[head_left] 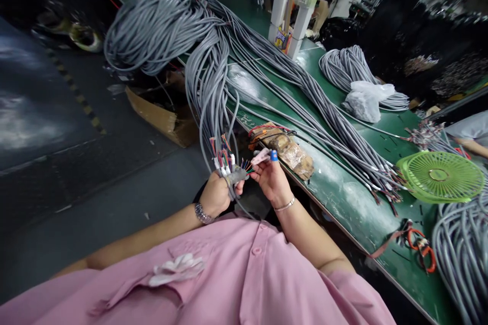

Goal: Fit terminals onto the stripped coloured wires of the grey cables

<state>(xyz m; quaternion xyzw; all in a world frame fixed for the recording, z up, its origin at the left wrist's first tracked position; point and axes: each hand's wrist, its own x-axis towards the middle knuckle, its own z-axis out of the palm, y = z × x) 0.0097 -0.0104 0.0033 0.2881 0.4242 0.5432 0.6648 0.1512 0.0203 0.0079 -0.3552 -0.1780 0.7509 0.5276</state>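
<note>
My left hand is closed round the end of a grey cable, whose thin coloured wires fan out to the right. Several more cable ends with white sleeves and coloured wires stick up just above that hand. My right hand is beside the fanned wires, its fingers pinched on a pale pink piece near the wire tips. A blue cover sits on one of its fingertips. A large bundle of grey cables hangs over the table edge toward my left hand.
On the green table lie long grey cables, a taped wooden block, a green fan, orange-handled scissors and a plastic bag. A cardboard box is below the edge. Another person's arm shows at the right.
</note>
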